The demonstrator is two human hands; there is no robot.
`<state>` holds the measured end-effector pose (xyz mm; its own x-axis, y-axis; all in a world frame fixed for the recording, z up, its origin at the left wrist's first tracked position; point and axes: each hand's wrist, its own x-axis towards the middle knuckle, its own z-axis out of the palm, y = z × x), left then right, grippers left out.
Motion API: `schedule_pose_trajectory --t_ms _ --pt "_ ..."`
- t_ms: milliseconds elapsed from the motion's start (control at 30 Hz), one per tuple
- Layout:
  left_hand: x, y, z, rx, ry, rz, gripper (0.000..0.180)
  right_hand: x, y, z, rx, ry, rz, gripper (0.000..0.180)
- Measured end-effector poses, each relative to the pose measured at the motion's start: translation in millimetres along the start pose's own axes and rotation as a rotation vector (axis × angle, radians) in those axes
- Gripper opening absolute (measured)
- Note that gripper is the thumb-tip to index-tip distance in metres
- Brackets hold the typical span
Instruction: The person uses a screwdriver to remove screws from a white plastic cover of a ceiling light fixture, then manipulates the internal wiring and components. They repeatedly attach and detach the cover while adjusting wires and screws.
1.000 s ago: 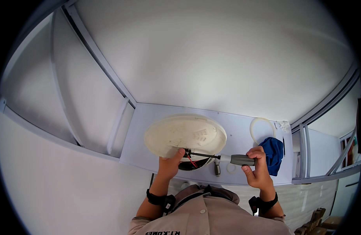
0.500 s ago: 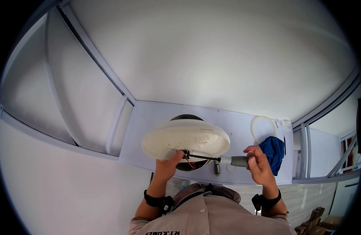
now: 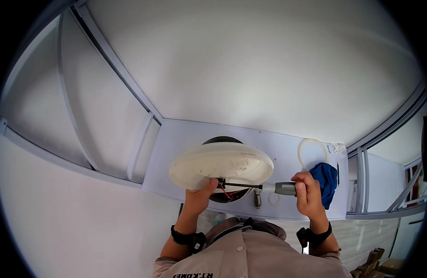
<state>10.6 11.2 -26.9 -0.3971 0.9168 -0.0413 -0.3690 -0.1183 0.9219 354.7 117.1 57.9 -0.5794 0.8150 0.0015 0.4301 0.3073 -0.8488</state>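
A shallow, round off-white plastic cover (image 3: 250,164) is tilted up in front of me, its inner side showing. My left hand (image 3: 197,200) grips its near edge, thumb pressed against a small black part (image 3: 221,182) with a red wire (image 3: 228,192). My right hand (image 3: 308,193) has its fingers closed around the grey handle of a screwdriver (image 3: 284,188). The screwdriver lies nearly level, its dark shaft pointing left to the black part. Whether its tip sits in a screw is too small to tell. Behind and beneath the cover shows a dark round object (image 3: 221,139), mostly hidden.
A second grey-handled tool (image 3: 257,200) lies on the white table (image 3: 167,143) beside a small pale ring (image 3: 274,199). To the right are a blue cloth (image 3: 327,178), a large pale ring (image 3: 300,155) and a thin black stick (image 3: 338,172). Framed panels border both sides.
My right hand's fingers, loose and partly lifted off the handle before, are now closed around it. The screwdriver's handle has shifted slightly. My left hand keeps its hold on the cover.
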Motion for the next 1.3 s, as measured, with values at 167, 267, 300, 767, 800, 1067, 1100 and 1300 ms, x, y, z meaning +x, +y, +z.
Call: schedule_pose_trajectory --t_ms 167,267,300,767,800,1067,1100,1300 --pt "1 5 -2 0.007 0.035 0.007 0.039 3 -6 16 0.348 0.065 -0.202 0.041" --pt "2 5 -5 -0.014 0.025 -0.014 0.042 9 -1 25 0.373 0.145 -0.394 0.045" --pt "3 3 -6 -0.016 0.012 0.0 0.042 9 3 26 0.388 0.165 -0.388 0.045" --pt "2 2 -3 0.029 0.048 -0.014 0.042 15 -10 12 0.041 0.114 -0.422 0.037" --pt "3 4 -2 0.016 0.048 -0.031 0.042 14 -3 17 0.035 0.159 -0.456 0.037" --pt "0 2 -3 -0.002 0.001 -0.021 0.044 14 7 7 -0.122 0.122 -0.467 0.029" --pt "-1 1 -2 0.013 -0.005 -0.002 0.044 13 11 6 -0.109 0.098 -0.429 0.028" --pt "0 5 -2 0.114 0.023 0.002 0.043 14 -4 7 0.325 -0.06 -0.114 0.042"
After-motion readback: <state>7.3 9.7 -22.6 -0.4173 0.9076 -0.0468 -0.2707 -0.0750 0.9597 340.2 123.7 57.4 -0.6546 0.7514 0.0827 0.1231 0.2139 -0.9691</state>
